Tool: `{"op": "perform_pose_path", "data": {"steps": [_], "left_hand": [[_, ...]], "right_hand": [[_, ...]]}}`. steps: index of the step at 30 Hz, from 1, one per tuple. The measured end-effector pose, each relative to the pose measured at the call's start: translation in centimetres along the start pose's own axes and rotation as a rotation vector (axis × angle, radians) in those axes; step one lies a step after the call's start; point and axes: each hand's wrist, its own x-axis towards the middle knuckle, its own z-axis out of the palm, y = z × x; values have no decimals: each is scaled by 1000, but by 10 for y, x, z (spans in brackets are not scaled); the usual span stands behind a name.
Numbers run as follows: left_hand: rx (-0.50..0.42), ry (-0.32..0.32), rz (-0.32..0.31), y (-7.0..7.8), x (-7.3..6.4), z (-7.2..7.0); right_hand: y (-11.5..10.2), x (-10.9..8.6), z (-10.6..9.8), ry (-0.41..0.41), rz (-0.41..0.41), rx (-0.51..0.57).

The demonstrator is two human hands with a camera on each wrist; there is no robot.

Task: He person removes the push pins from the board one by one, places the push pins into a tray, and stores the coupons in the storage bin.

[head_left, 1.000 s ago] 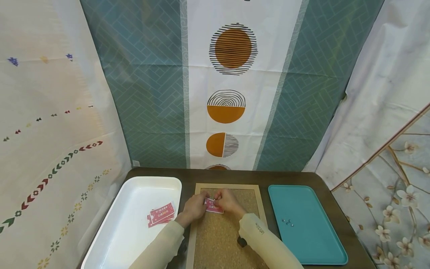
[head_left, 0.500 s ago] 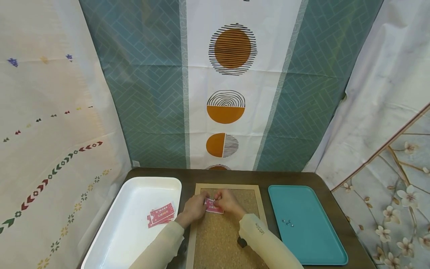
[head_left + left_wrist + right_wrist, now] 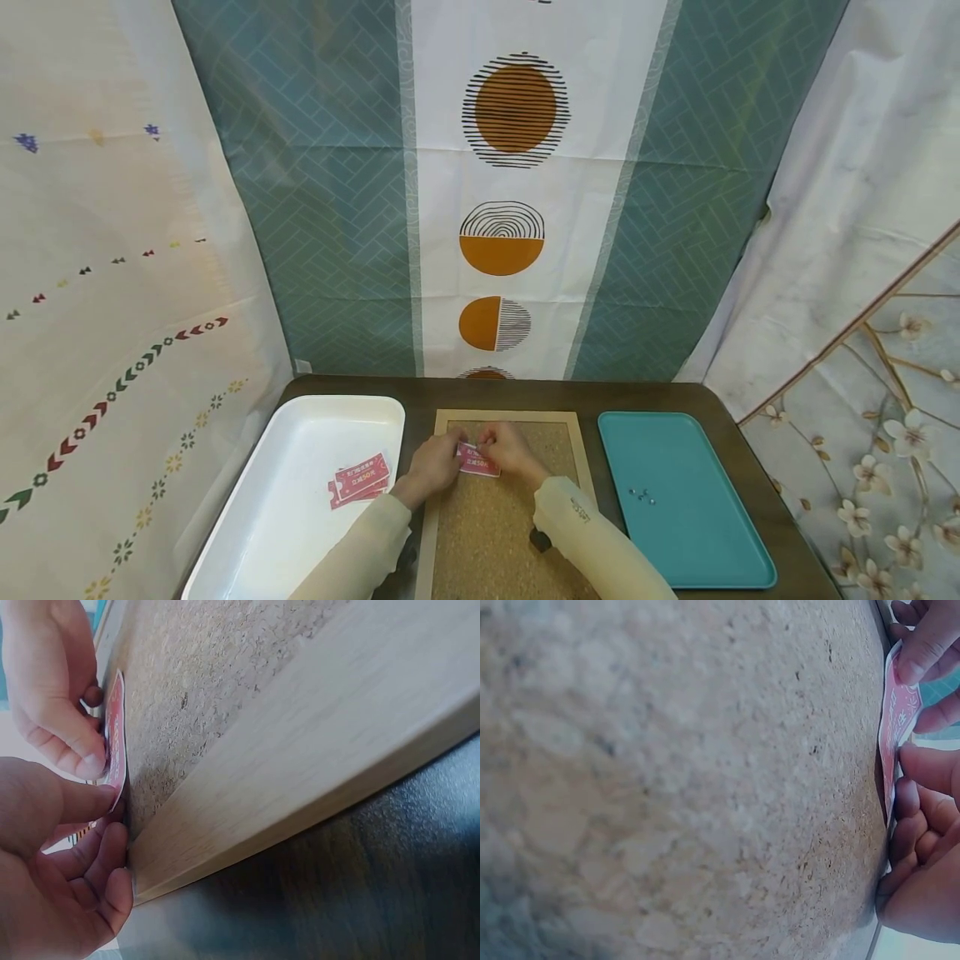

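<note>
A red coupon [image 3: 478, 460] with white lettering lies against the upper left part of a wood-framed corkboard [image 3: 487, 542]. My left hand [image 3: 437, 460] pinches the coupon's left end; the left wrist view shows its thumb over the card and the other fingers curled beneath. At the coupon's top edge, my right hand [image 3: 510, 452] has thumb and fingers pinched together round a small pin, mostly hidden by the fingertips. In the right wrist view the coupon [image 3: 898, 712] bows slightly off the cork, with the right thumb close against it.
To the left, a white tray [image 3: 262, 533] holds several more red coupons [image 3: 360, 479]. A teal tray [image 3: 697, 500] at the right has several small silver pins [image 3: 642, 497] in it. Dark tabletop [image 3: 517, 392] shows round the board, with curtains behind and at both sides.
Both hands stay at the coupon with almost no movement. The head view has shifted very slightly.
</note>
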Motion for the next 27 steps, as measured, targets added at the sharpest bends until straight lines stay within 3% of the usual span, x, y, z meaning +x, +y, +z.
{"op": "perform_pose_path", "data": {"steps": [15,22,27], "left_hand": [[7,13,-13,-1,2,0],[-15,15,-26,-1,2,2],[-27,16,-24,-1,0,2]], "right_hand": [[-1,-1,-5,-13,-76,-63],[-3,-3,-8,-34,-54,-32],[0,-6,-13,-66,-119,6]]}}
